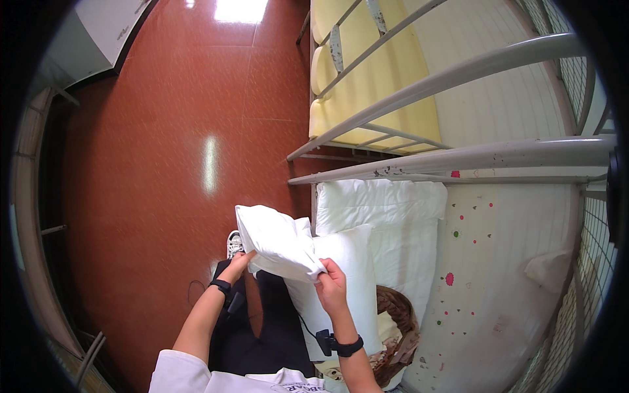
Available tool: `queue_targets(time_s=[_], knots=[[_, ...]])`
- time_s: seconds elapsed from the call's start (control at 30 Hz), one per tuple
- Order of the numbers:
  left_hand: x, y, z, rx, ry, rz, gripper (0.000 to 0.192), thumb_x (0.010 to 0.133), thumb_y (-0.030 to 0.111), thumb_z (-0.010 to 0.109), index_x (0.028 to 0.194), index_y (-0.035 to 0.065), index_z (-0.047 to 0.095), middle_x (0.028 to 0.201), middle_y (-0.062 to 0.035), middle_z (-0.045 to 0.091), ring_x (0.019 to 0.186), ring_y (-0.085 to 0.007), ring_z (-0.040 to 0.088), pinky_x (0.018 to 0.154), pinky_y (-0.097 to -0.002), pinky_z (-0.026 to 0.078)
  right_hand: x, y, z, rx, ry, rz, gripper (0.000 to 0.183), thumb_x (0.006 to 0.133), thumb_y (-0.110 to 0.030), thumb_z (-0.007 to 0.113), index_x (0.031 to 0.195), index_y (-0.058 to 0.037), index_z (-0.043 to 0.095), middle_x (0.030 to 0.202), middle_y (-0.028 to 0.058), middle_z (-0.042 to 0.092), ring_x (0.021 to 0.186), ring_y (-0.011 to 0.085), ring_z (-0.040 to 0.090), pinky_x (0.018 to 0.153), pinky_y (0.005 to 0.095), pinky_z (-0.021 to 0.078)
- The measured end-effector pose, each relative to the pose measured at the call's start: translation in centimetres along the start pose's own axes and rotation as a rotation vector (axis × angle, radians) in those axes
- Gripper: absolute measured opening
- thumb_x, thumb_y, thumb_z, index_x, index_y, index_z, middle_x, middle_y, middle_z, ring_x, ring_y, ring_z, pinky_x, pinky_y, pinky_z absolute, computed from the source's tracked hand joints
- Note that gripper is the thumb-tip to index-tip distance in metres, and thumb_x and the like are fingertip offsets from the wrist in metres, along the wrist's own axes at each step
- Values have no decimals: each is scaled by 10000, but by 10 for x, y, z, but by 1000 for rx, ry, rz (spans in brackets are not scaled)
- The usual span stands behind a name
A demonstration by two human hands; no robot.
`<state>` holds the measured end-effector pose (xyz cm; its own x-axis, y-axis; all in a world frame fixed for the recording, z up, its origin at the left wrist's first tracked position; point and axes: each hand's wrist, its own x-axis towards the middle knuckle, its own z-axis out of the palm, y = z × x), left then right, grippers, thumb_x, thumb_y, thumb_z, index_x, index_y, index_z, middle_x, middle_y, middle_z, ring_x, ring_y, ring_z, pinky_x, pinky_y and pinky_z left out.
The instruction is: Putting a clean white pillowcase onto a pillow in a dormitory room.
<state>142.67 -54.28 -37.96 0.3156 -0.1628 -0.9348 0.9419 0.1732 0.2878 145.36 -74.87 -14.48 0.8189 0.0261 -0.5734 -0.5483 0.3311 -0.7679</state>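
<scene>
A white cloth, perhaps a pillowcase, is stretched between my hands in front of my legs. My left hand grips its left edge, with part of the fingers hidden by the fabric. My right hand pinches the lower right corner. Beneath and to the right of my right hand lies a white pillow on the bed. A folded white quilt rests against the bed's end rail, and white bedding spreads below it.
A brown basket holding fabric sits beside the pillow. Metal bunk rails cross the right side, beyond them a bed with a yellow mattress. Red-brown floor extends to the left, with metal frames at its far side. A thin cable runs to my right wrist.
</scene>
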Motion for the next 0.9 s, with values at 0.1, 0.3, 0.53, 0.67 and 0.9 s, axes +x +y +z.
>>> queue_targets(time_s=[0.1,0.3,0.53,0.67,0.9], knots=[[5,4,17,71,-72,113,529,787,240,656,1197,-28,456,1113,-112,566,963,-196,548,805,-292,441,-6,-23,-10,53,12,-62,203,773,93,376,878,-1,522,906,56,542,838,123,503,768,254,398],[18,12,30,-67,-42,420,261,848,133,561,1074,6,536,823,-30,598,691,-108,548,592,-258,435,1,-46,-33,65,140,-190,167,798,81,391,900,9,503,941,91,555,888,149,530,810,274,431],[12,41,13,-33,217,778,220,849,153,598,688,41,497,619,45,452,552,-44,378,474,-228,321,22,-37,-75,194,443,-190,199,780,73,396,948,10,482,955,116,536,884,187,532,820,317,453],[-11,62,11,78,306,865,388,823,157,643,580,72,352,544,62,321,526,-42,280,445,-245,240,31,-7,-104,177,521,-106,216,771,64,400,966,16,480,953,123,527,897,209,528,821,355,455],[-66,90,1,280,306,896,422,784,144,669,567,43,320,522,4,276,508,-88,257,454,-277,230,43,31,-103,206,554,-17,263,759,69,405,1008,20,476,991,139,521,905,230,528,830,372,453]])
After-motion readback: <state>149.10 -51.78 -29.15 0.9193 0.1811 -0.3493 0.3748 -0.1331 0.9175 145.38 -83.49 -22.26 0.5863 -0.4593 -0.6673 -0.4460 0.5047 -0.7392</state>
